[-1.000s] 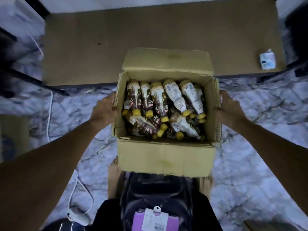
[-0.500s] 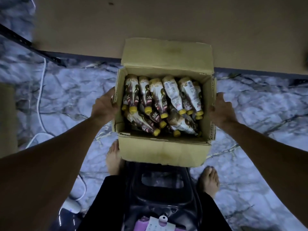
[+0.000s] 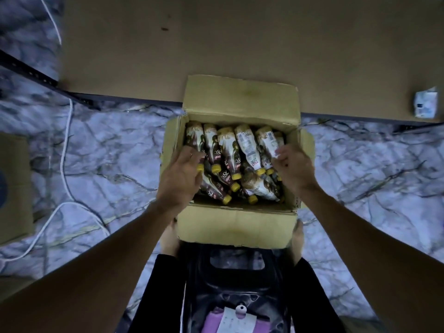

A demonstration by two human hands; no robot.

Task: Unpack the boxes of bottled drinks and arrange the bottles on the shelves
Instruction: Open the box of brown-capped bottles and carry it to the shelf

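An open cardboard box (image 3: 236,227) stands on the marble floor, its far flap against the edge of a low brown shelf board (image 3: 240,44). Inside lie several brown-and-white drink bottles (image 3: 245,150) with yellow caps, on their sides in two layers. My left hand (image 3: 181,176) is inside the box at its left side, fingers curled over the leftmost bottle (image 3: 194,137) near its neck. At the right side, my right hand (image 3: 294,165) has bent fingers on the rightmost bottle (image 3: 265,140). The lower layer is mostly hidden.
A small white packet (image 3: 425,104) lies on the shelf board at the far right. A black plastic stool (image 3: 240,272) is under me, with my bare feet beside the box. A white cable (image 3: 64,140) runs over the floor at left, near another cardboard box (image 3: 14,188).
Both hands have left the outer side walls of the box and moved inside it, onto the outermost bottles. The box now rests on the floor by the shelf edge.
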